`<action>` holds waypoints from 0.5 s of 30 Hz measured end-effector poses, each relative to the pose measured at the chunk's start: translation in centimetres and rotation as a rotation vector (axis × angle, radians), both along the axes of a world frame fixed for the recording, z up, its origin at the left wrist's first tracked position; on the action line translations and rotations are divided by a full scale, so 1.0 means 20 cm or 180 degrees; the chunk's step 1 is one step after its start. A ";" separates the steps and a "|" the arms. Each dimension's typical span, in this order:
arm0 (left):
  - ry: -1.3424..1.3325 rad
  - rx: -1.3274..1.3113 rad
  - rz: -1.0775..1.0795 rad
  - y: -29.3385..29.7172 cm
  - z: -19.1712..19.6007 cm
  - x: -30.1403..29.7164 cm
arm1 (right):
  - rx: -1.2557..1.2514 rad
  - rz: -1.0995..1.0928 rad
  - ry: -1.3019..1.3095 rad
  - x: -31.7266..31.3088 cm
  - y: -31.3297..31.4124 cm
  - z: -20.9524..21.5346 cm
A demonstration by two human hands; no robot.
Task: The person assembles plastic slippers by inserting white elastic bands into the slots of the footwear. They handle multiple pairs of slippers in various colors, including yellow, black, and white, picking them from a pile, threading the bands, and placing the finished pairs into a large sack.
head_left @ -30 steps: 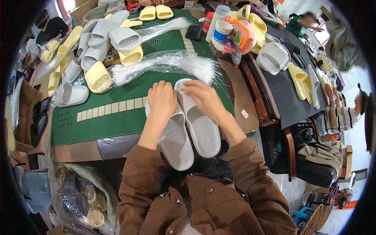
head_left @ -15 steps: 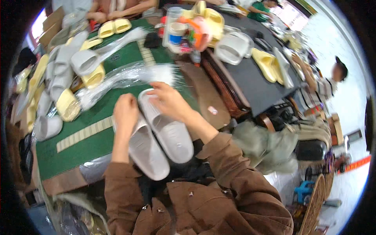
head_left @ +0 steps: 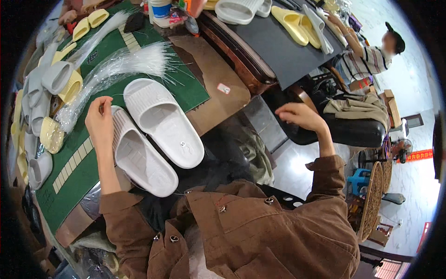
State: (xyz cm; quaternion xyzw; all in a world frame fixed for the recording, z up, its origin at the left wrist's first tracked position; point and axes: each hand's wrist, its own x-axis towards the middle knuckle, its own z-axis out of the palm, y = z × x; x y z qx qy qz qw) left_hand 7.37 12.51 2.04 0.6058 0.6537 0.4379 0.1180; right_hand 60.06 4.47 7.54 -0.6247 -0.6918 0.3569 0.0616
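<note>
A pair of light grey slide slippers, the left slipper [head_left: 146, 162] and the right slipper [head_left: 179, 135], lies side by side at the near table edge, toes pointing away. My left hand [head_left: 100, 124] is beside the left slipper's toe, fingers pinched together; a faint thin strand shows near its fingertips, but what they hold is too small to make out. Out to the right, off the table and apart from the slippers, my right hand [head_left: 301, 115] is raised with its fingers drawn together in a pinch. Anything between them cannot be made out.
Bundles of clear plastic strands [head_left: 139, 63] lie on the green mat [head_left: 193, 95]. Grey and yellow slippers [head_left: 58, 76] pile up at left. A dark table [head_left: 288, 65] with more slippers stands at far right, where a person [head_left: 367, 60] sits. A black chair [head_left: 346, 132] is at right.
My right hand has moved from the right slipper's toe far out to the right. My left hand stays by the left slipper. The whole view has shifted rightward.
</note>
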 end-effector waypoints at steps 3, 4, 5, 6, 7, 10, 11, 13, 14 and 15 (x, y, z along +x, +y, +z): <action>-0.0075 -0.0305 0.0114 -0.05 0.05 -0.02 | -0.0742 -0.0135 -0.0055 0.16 0.00 -0.33; -0.0022 -0.0354 -0.0033 -0.04 0.04 -0.01 | -0.0881 -0.0332 0.0014 0.22 -0.02 -0.47; 0.0044 -0.0401 -0.0135 -0.03 0.02 -0.01 | -0.0736 -0.0289 0.0106 0.24 -0.04 -0.58; 0.0118 -0.0459 -0.0216 -0.03 0.02 -0.02 | -0.0768 -0.0234 -0.0133 0.22 -0.03 -0.70; 0.0224 -0.0432 -0.0185 -0.04 0.04 0.01 | -0.0934 -0.0082 -0.0165 0.20 -0.02 -0.80; 0.0159 -0.0323 -0.0275 -0.07 0.03 0.03 | -0.1086 0.0230 -0.0266 0.21 -0.02 -1.21; 0.0076 -0.0400 -0.0216 -0.08 0.05 0.05 | -0.1115 0.0208 -0.0328 0.21 -0.03 -1.31; 0.0199 -0.0342 -0.0224 -0.09 0.07 0.06 | -0.0920 0.0058 -0.0345 0.29 -0.11 -1.63; 0.0234 -0.0234 -0.0173 -0.10 0.10 0.07 | -0.1015 0.0103 -0.0432 0.32 -0.15 -1.78; 0.0358 -0.0006 -0.0254 -0.11 0.11 0.06 | -0.0458 0.0520 -0.0162 0.40 -0.22 -1.99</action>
